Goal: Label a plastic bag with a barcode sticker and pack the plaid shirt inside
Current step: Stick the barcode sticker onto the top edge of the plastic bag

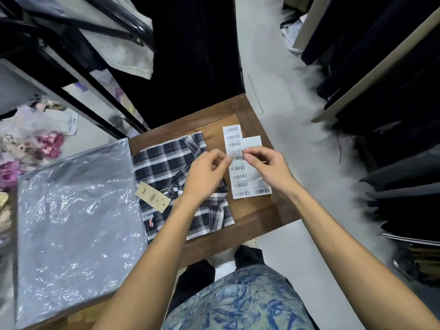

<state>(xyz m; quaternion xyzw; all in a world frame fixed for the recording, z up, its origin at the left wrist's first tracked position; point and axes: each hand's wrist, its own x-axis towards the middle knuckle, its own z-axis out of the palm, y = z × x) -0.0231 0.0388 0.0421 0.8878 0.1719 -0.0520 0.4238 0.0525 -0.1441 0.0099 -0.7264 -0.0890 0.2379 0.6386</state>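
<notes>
Pinching one barcode sticker [237, 157] | two hands: left hand [207, 173], right hand [266, 166] | one plaid shirt [171, 167]

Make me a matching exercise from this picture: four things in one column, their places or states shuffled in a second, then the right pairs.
Things:
1. shirt
2. bag
3. sticker sheet
4. tag

Places or states:
A. lying on the folded plaid cloth
B. flat, left of the shirt
C. folded on the wooden table
D. both hands, left and right, pinch a sticker over it

Pairs: 1-C, 2-B, 3-D, 4-A
</notes>
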